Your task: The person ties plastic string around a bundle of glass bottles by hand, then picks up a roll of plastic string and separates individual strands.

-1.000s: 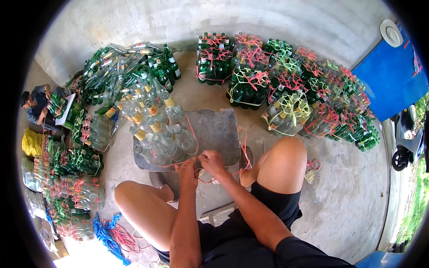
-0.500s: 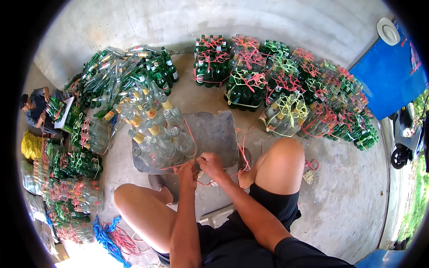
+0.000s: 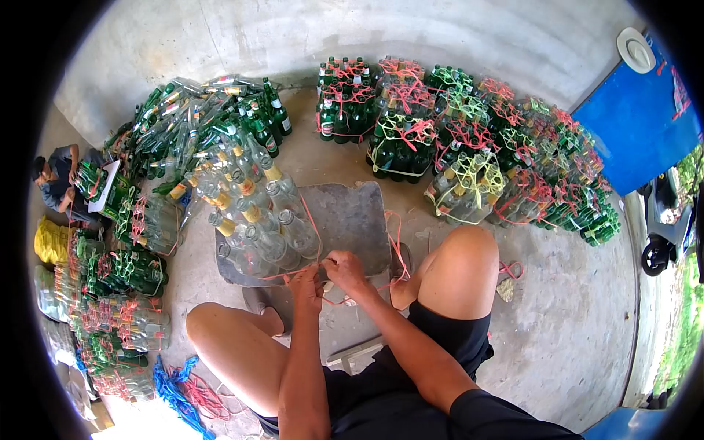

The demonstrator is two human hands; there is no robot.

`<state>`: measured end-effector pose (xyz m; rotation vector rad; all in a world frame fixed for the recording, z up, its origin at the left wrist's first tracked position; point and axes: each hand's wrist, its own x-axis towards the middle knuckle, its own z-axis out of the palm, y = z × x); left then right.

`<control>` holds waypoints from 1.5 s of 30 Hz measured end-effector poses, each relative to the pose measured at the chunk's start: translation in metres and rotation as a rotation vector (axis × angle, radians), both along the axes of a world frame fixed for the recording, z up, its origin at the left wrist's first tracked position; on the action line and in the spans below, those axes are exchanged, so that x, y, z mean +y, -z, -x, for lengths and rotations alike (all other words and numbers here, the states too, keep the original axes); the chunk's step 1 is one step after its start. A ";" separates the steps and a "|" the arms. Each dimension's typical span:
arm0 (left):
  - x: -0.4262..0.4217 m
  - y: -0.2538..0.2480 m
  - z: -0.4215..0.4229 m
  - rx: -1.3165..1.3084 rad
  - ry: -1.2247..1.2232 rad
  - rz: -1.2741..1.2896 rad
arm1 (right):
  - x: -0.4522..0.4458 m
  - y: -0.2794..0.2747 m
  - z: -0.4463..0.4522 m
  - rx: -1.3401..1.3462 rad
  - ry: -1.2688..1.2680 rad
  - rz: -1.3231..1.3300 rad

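A cluster of clear glass bottles [image 3: 273, 243] stands upright on a dark grey mat [image 3: 352, 213] in front of me. A pink plastic cord [image 3: 311, 214] runs around the near bottles and comes together at my hands. My left hand [image 3: 305, 283] is closed on the cord just below the nearest bottles. Right beside it, my right hand [image 3: 343, 268] pinches the cord too, its fingertips close to the left ones. From there a loose length of cord trails right, past my foot. The exact crossing of the cord is hidden by my fingers.
Tied bundles of bottles [image 3: 469, 183] line the back wall. Loose green bottles [image 3: 176, 125] are heaped at the back left. More bundles [image 3: 125, 315] stand at left, near a seated person [image 3: 57, 183]. Blue cord [image 3: 176, 389] lies at lower left; a blue panel [image 3: 631, 117] leans at right.
Almost nothing differs. Both hands stay in the same place on the cord, and the bottles have not moved; the view has shifted only slightly.
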<state>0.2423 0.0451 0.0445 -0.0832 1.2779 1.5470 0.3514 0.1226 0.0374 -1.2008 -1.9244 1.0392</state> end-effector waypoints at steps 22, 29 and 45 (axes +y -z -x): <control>-0.002 -0.005 -0.008 0.010 -0.063 -0.046 | 0.005 -0.006 0.001 0.006 -0.048 0.042; 0.002 -0.001 -0.009 0.032 -0.080 -0.028 | 0.010 -0.009 0.003 0.070 -0.027 0.035; 0.026 -0.003 -0.018 -0.020 -0.079 -0.039 | 0.037 -0.012 0.003 0.052 0.007 0.033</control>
